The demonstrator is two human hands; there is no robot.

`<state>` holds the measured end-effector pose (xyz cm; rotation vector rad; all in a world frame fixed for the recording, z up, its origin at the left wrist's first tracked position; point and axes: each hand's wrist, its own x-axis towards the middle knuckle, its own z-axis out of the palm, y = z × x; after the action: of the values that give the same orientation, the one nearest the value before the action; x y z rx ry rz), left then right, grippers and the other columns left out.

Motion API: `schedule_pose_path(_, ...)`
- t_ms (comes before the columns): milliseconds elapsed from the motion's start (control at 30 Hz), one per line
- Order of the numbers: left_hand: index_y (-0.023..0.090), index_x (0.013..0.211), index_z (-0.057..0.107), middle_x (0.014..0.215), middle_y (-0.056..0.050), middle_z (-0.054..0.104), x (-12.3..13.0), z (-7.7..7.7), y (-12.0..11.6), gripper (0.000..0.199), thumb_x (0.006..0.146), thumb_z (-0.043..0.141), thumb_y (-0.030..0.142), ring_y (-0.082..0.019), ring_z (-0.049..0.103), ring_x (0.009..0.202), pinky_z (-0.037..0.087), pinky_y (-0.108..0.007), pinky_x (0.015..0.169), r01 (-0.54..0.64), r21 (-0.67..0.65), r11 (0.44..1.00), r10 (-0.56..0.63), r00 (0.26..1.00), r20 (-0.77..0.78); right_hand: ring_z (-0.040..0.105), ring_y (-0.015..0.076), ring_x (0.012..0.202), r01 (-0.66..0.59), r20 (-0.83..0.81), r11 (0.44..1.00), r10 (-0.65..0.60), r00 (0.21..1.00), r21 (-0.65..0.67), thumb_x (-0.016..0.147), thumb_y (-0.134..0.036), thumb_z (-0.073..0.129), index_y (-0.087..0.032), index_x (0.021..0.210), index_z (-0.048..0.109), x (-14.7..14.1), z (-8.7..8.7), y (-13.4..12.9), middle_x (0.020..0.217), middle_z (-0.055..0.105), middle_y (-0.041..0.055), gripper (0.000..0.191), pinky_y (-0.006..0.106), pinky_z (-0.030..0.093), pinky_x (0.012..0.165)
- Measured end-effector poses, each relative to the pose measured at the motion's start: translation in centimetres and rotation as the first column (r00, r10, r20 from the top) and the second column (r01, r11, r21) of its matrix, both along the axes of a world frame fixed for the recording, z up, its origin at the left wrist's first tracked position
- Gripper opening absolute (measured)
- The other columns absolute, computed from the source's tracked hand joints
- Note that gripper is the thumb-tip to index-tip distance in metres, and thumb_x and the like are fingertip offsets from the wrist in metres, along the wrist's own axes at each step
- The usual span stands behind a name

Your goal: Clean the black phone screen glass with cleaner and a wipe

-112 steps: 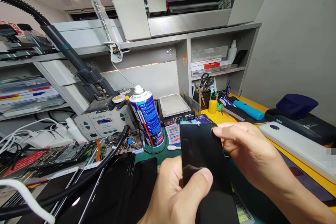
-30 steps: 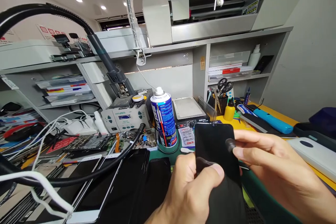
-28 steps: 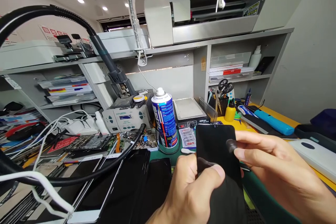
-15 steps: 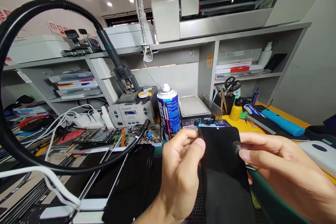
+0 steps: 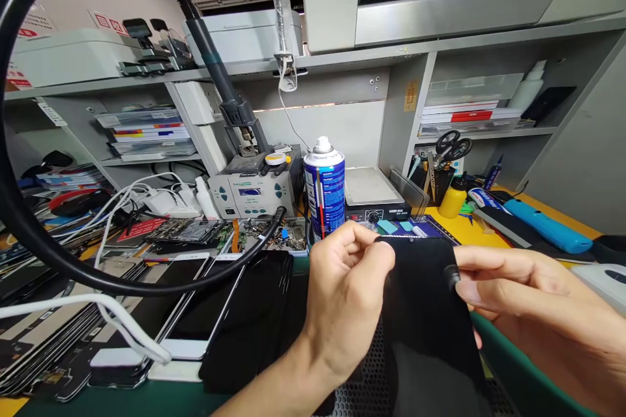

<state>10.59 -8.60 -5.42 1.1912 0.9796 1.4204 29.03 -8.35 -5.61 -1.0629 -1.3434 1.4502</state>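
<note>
A black phone (image 5: 430, 313) with a glossy, dark screen fills the lower middle of the view, its top edge tilted up and away from me. My left hand (image 5: 347, 293) is closed on its upper left corner, thumb lying on the front and fingers curled behind. On the opposite side my right hand (image 5: 523, 293) pinches the right edge, thumb against the glass and fingers partly hidden at the back. Beneath the phone shows a perforated black mat (image 5: 362, 371). The phone's lower end runs out of the frame.
Several dark phone screens (image 5: 254, 319) lie at the left under a looping black hose (image 5: 147, 283). Behind my hands stand a blue spray can (image 5: 325, 192), a grey control station (image 5: 252, 192) and a flat heating plate (image 5: 374, 189). A yellow bottle (image 5: 453, 197) and scissors (image 5: 452, 145) are at right.
The view has tilted down and shifted left, so the bench things appear higher and farther right. Both hands keep their hold on the phone, with little change in grip.
</note>
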Motion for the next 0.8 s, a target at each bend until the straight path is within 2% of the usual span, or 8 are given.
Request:
schedule_pose_path(100, 0.019, 0.063, 0.042, 0.058, 0.006, 0.030, -0.01, 0.06, 0.10, 0.025, 0.082, 0.057, 0.023, -0.008, 0.026, 0.057, 0.023, -0.025, 0.052, 0.000, 0.009, 1.000, 0.000, 1.000, 0.012, 0.052, 0.0171, 0.061, -0.080, -0.037, 0.996, 0.079, 0.996, -0.043, 0.076, -0.039, 0.074, -0.020, 0.064, 0.066, 0.05, -0.30, -0.01, 0.063, 0.052, 0.0017, 0.024, 0.028, 0.051, 0.054)
schedule_pose_path(200, 0.019, 0.062, 0.041, 0.058, 0.006, 0.031, -0.03, 0.14, 0.15, 0.025, 0.081, 0.057, 0.023, -0.008, 0.027, 0.057, 0.024, -0.025, 0.052, -0.013, 0.019, 1.000, 0.013, 1.000, 0.009, 0.049, 0.0161, 0.060, -0.074, -0.036, 0.997, 0.073, 0.997, -0.023, 0.077, -0.038, 0.074, -0.020, 0.062, 0.064, 0.14, -0.44, -0.03, 0.063, 0.048, 0.0004, 0.026, 0.027, 0.051, 0.055)
schedule_pose_path(500, 0.019, 0.061, 0.041, 0.059, 0.005, 0.036, 0.00, -0.07, 0.17, 0.026, 0.081, 0.057, 0.022, -0.009, 0.032, 0.058, 0.028, -0.024, 0.054, -0.019, 0.006, 1.000, 0.019, 1.000, 0.012, 0.046, 0.0142, 0.057, -0.094, -0.022, 0.996, 0.095, 0.995, 0.008, 0.077, -0.038, 0.074, -0.020, 0.061, 0.066, -0.28, -0.26, -0.27, 0.061, 0.050, -0.0001, 0.025, 0.024, 0.048, 0.052)
schedule_pose_path(633, 0.019, 0.060, 0.042, 0.059, 0.005, 0.036, -0.02, 0.01, 0.17, 0.026, 0.081, 0.057, 0.023, -0.009, 0.032, 0.059, 0.030, -0.024, 0.054, -0.056, 0.029, 0.998, 0.057, 0.998, -0.025, 0.047, 0.0148, 0.059, -0.079, -0.043, 0.996, 0.077, 0.996, -0.031, 0.077, -0.038, 0.073, -0.019, 0.062, 0.064, -0.35, -0.21, -0.31, 0.063, 0.050, 0.0006, 0.026, 0.025, 0.049, 0.054)
schedule_pose_path(800, 0.018, 0.060, 0.044, 0.060, 0.005, 0.033, -0.12, 0.28, -0.12, 0.026, 0.084, 0.053, 0.023, -0.009, 0.030, 0.059, 0.027, -0.023, 0.053, -0.071, 0.083, 0.994, 0.077, 0.994, -0.075, 0.047, 0.0137, 0.058, -0.137, -0.053, 0.988, 0.133, 0.990, -0.065, 0.079, -0.039, 0.071, -0.018, 0.064, 0.064, -0.21, 0.38, -0.08, 0.065, 0.051, 0.0014, 0.026, 0.023, 0.048, 0.054)
